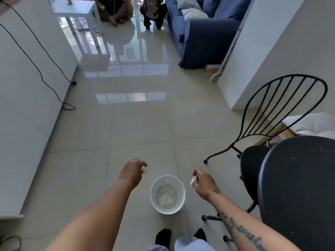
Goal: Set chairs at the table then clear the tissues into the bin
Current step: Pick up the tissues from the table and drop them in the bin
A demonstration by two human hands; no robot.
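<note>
Both arms reach forward and down over a small white bin (167, 194) that stands on the pale tiled floor (141, 120), just ahead of the person's dark-socked feet (163, 237). The left hand (133, 172) is curled, knuckles up, with a small crumpled tissue (144, 169) pinched at its fingertips; it hangs above and a little left of the bin's rim. The right hand (202, 182) is likewise closed on a thin twisted scrap of white tissue (193, 180), held just right of the rim. Inside the bin lies a heap of crumpled white tissues (166, 195) on its bottom. To the right, the round black surface (299, 187) fills the lower corner, and a black wire-backed chair (282, 109) stands against it, its seat partly tucked under the edge and its back turned toward the room. Further back a blue sofa (203, 31) with pale cushions sits on the right, and a small white side table (78, 9) on the left
</note>
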